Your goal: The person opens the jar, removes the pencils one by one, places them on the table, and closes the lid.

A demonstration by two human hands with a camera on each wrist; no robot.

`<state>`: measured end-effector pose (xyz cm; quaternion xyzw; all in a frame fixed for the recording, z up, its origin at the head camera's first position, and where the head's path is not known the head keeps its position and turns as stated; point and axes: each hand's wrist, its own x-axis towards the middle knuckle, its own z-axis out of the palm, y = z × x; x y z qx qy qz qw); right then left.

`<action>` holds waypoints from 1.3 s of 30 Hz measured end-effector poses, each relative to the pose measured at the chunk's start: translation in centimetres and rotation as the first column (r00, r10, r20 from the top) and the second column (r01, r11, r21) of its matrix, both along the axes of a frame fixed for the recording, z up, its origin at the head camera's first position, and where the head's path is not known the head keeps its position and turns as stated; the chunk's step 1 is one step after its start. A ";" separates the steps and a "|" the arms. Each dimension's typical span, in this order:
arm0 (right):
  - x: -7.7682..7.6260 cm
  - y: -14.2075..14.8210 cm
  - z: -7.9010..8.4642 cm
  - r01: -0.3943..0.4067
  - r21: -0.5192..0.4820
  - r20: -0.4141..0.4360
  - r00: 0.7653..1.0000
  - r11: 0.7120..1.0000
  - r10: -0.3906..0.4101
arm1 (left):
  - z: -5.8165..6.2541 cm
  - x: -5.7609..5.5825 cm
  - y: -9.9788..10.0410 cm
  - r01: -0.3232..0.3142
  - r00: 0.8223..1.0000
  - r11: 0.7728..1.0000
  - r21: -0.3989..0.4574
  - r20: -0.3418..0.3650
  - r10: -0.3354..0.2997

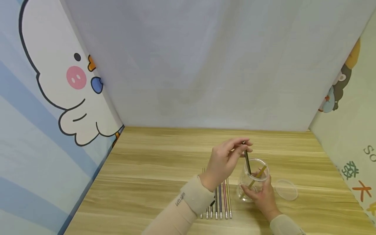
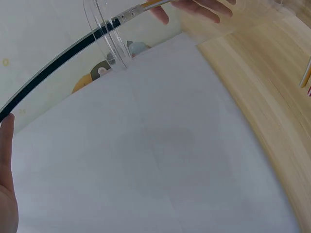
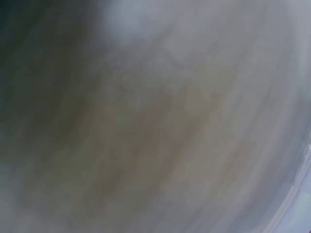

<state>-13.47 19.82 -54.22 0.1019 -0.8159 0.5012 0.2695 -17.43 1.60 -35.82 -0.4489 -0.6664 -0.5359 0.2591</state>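
My left hand [image 1: 224,160] pinches the top of a dark pencil [image 1: 247,160] between thumb and fingers. The pencil's lower part reaches down through the mouth of a clear jar [image 1: 258,159]. In the left wrist view the dark pencil [image 2: 53,65] slants across the jar's transparent rim [image 2: 114,43], with a fingertip at its other end. Low around the jar, my right hand [image 1: 265,197] grips it, and the jar tilts slightly. A yellow pencil [image 1: 262,171] leans inside the jar. The right wrist view is a blur with a curved clear edge at its right side.
Several pencils [image 1: 220,202] lie side by side on the wooden table [image 1: 147,169], partly under my left forearm, their silver ends toward me. Right of the jar lies a round clear lid [image 1: 286,190]. A pale wall [image 1: 191,65] rises behind the table, with cartoon-printed panels on both sides.
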 end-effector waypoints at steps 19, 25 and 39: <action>0.6 0.1 0.6 -0.006 0.020 0.132 0.991 1.000 0.004 | 1.6 -0.2 -2.1 0.057 0.998 0.992 0.111 0.010 -0.058; 0.6 0.0 0.6 -0.005 0.027 0.118 0.993 1.000 0.002 | 1.4 -0.2 -2.6 0.010 0.998 0.991 0.130 0.054 -0.017; 0.5 0.0 0.3 -0.019 0.011 0.065 0.998 1.000 0.018 | -0.2 -0.7 -4.5 -0.170 0.957 0.975 0.142 0.261 0.129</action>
